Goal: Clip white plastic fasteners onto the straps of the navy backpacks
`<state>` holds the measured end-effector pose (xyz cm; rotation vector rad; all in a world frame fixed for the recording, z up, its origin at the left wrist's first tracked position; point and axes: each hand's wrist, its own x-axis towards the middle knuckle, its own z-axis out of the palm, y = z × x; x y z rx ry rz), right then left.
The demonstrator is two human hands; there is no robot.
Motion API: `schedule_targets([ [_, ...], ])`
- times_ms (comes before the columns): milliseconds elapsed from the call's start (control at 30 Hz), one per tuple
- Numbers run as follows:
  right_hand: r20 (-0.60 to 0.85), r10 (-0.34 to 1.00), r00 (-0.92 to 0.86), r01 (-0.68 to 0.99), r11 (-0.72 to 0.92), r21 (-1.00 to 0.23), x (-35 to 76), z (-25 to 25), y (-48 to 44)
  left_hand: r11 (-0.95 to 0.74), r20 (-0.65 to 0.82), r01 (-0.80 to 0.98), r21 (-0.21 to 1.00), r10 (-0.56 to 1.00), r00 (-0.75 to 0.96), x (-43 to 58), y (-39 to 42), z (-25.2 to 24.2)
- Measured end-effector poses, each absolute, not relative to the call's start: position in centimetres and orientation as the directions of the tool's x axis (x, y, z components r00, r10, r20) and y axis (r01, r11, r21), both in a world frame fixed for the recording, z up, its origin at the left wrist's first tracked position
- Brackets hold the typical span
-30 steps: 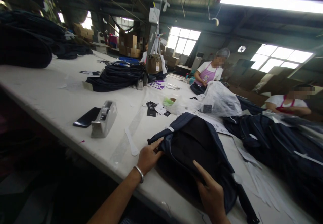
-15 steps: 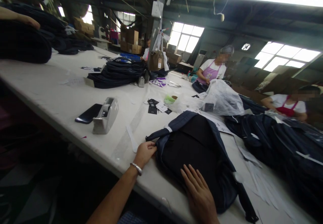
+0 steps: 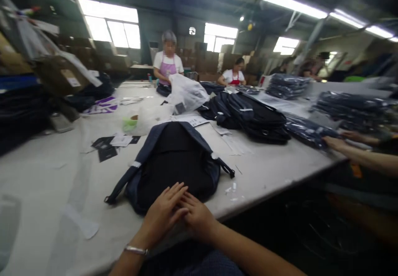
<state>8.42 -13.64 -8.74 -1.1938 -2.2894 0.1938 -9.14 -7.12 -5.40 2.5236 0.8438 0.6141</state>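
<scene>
A dark navy backpack (image 3: 177,156) lies on the white table in front of me, its padded back panel up and its shoulder straps spread to both sides. At its near edge my left hand (image 3: 163,214), with a silver bracelet on the wrist, rests with fingers stretched out. My right hand (image 3: 197,216) meets it there, fingers extended and partly under the left fingertips. I see nothing held in either hand. How firmly they press on the bag cannot be told.
Black tags (image 3: 107,147) and a roll of green tape (image 3: 130,122) lie beyond the bag at left. Stacked backpacks (image 3: 248,118) stand to the right. A co-worker's hand (image 3: 334,143) touches plastic-wrapped bags (image 3: 306,129). Another person handles a clear plastic bag (image 3: 188,93).
My view has swung to the right. My left hand has let go of the bag's left edge and joined my right hand at the near edge. The backpack now lies straighter before me.
</scene>
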Motion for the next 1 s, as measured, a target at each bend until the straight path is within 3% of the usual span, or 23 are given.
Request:
schedule_targets([
  [67,0.455,0.823,-0.341,0.68,0.55,-0.485,9.8,-8.5,-15.5,-0.8,0.19,0.462,0.382,0.557,0.809,-7.6,-6.4,-5.6],
  [167,0.477,0.872,0.114,0.651,0.297,-0.699,12.1,-8.7,-17.8,-0.806,0.138,0.544,0.232,0.581,0.802,-6.1,-5.5,-5.3],
  [233,0.423,0.822,0.383,0.579,0.143,-0.803,13.4,-9.2,-18.3,-0.798,0.113,0.585,0.145,0.601,0.791,-5.2,-5.1,-4.8],
  [333,0.297,0.758,0.581,0.393,0.058,-0.918,14.5,-10.2,-17.5,-0.814,0.076,0.575,0.085,0.58,0.811,-4.3,-4.4,-4.2],
  [500,0.061,0.8,0.597,0.04,0.046,-0.998,15.0,-10.9,-15.1,-0.803,0.026,0.592,0.073,0.595,0.804,-4.3,-2.7,-3.4],
  [600,-0.01,0.808,0.589,-0.027,0.008,-1.0,15.3,-10.2,-14.3,-0.75,0.032,0.658,0.072,0.661,0.75,-4.8,-1.8,-3.1],
  [733,-0.03,0.8,0.599,0.212,-0.194,-0.958,16.3,-8.5,-13.5,-0.679,0.068,0.715,0.166,0.731,0.679,-5.5,-1.2,-3.0],
  [867,-0.088,0.795,0.6,0.452,-0.428,-0.783,17.6,-7.1,-12.3,-0.645,0.076,0.71,0.284,0.753,0.653,-6.0,-1.4,-3.2],
  [1000,-0.017,0.874,0.485,0.566,-0.329,-0.756,18.3,-6.7,-11.9,-0.611,0.113,0.681,0.404,0.772,0.626,-6.4,-1.0,-3.7],
])
